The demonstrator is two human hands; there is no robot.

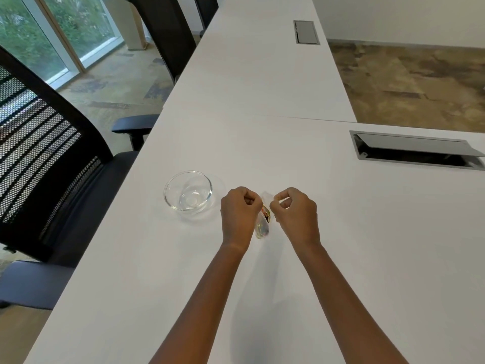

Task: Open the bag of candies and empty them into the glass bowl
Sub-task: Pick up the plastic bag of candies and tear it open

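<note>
A small clear bag of candies (263, 225) hangs between my two hands over the white table (262, 88); wrapped sweets in gold and red show through it. My left hand (239, 212) pinches the bag's top edge from the left. My right hand (296, 210) pinches the same top edge from the right. Both fists are curled and close together. The glass bowl (188, 191) stands on the table just left of my left hand, upright, with nothing in it.
A cable hatch (417, 149) with its lid raised sits in the table at the right; a second, shut hatch (306, 32) lies farther back. Black mesh office chairs (52, 158) line the table's left edge, next to the windows.
</note>
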